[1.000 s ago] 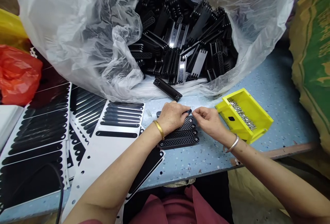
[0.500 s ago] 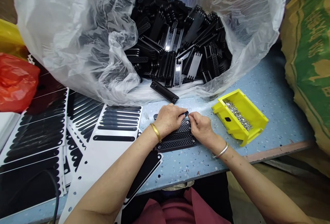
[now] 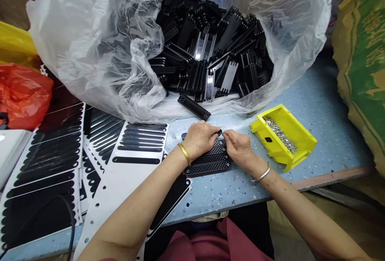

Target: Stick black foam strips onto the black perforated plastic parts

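My left hand (image 3: 201, 138) is closed on a narrow black strip (image 3: 183, 136) with rounded ends, held just above several black textured bars. The strip's middle is hidden under my fingers. My right hand (image 3: 240, 147) pinches close to the strip's right end; whatever is between its fingertips is too small to make out. Under both hands the black textured bars (image 3: 209, 168) lie side by side on the table, with small shiny rings at their right ends. One loose black bar (image 3: 194, 107) lies just beyond my left hand.
A big clear plastic bag (image 3: 99, 52) full of black bars spreads across the back. At right stands a yellow bin (image 3: 300, 132) of small metal pieces. Sheets of black strips (image 3: 141, 136) cover the left, near a red bag (image 3: 27, 96). A printed sack (image 3: 361, 76) is far right.
The whole view has shifted slightly, so everything sits a little further right. Both hands keep nearly the same pose at the strip's right end.
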Action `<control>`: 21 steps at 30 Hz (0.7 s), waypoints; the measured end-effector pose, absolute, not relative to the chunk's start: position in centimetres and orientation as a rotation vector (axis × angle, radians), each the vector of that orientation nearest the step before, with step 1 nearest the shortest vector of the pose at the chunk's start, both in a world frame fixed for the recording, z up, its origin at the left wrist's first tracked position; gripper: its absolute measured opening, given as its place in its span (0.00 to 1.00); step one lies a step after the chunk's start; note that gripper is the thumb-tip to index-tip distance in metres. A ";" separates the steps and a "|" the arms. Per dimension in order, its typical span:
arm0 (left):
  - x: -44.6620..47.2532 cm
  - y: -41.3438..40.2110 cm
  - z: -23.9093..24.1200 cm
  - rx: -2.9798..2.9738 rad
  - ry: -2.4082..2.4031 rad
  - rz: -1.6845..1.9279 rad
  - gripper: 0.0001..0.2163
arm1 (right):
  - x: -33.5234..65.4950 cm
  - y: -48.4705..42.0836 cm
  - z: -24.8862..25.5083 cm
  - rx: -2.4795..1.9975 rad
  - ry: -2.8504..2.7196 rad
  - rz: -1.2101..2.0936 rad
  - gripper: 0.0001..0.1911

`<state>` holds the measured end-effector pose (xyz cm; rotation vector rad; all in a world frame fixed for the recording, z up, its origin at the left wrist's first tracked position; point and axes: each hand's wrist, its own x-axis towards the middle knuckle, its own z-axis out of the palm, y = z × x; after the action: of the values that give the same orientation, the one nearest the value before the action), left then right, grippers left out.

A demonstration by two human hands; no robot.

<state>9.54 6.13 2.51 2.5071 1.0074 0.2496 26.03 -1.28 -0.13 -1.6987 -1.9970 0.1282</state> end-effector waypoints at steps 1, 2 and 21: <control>9.5 6.1 2.5 2.506 1.006 0.256 0.11 | 26.1 -1.3 0.0 -1.689 -2.009 0.126 0.14; 9.5 6.1 2.5 2.506 1.002 0.265 0.11 | 26.1 -1.3 0.1 -1.678 -2.018 0.123 0.13; 9.6 5.8 2.6 2.476 1.030 0.362 0.12 | 26.1 -1.2 0.3 -1.660 -2.093 0.088 0.15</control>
<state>9.64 5.81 2.56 2.4761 1.0302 0.3616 26.12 -1.21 0.31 -1.6604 -2.0931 0.0882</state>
